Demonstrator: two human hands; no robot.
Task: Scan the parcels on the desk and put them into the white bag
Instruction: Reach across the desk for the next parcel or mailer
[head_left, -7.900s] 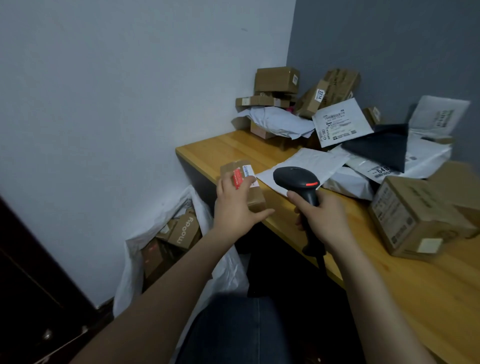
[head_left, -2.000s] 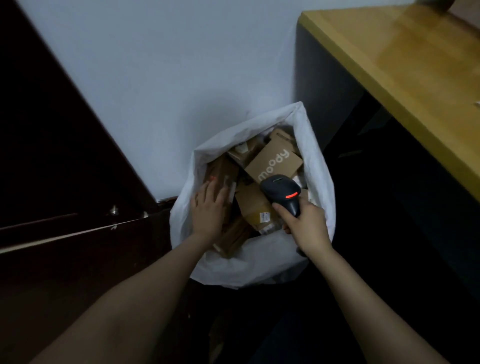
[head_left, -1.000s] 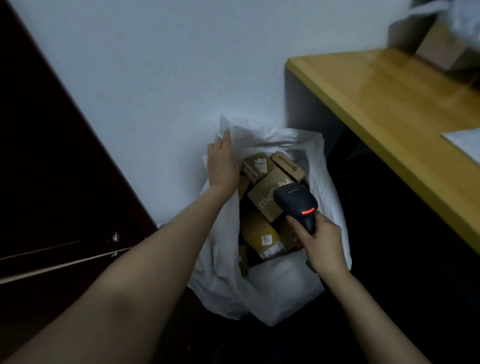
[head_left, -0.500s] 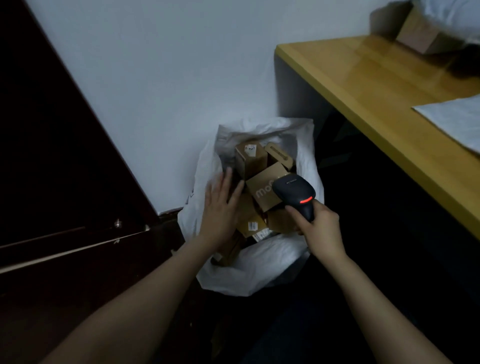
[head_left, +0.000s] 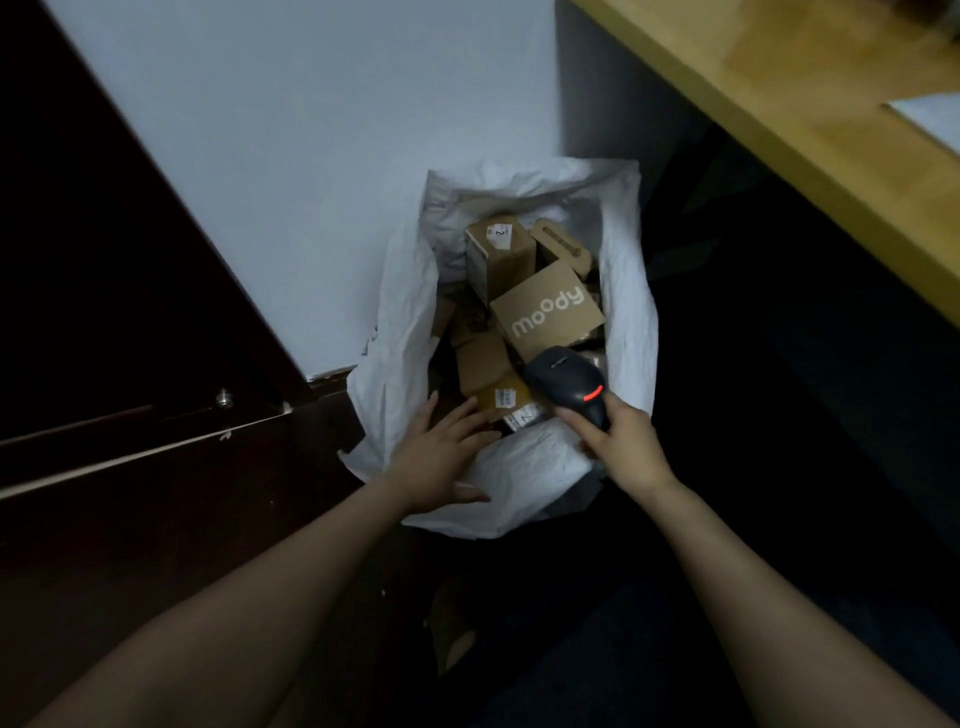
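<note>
The white bag (head_left: 395, 374) stands open on the floor against the wall, filled with several brown cardboard parcels. A box printed "moody" (head_left: 548, 312) lies on top, with a taller labelled box (head_left: 501, 254) behind it. My left hand (head_left: 441, 457) is spread flat over the bag's near rim, fingers straight, holding nothing. My right hand (head_left: 626, 447) grips the handle of the black barcode scanner (head_left: 569, 384), whose red light glows, above the bag's right side.
The yellow wooden desk (head_left: 810, 130) runs along the upper right, with a corner of a white mailer (head_left: 930, 117) on it. A dark wooden door (head_left: 104, 312) fills the left. The space under the desk is dark.
My left hand has drawn back from inside the bag to its near rim. The view has tilted down, so less of the desk shows. The scanner stays in my right hand.
</note>
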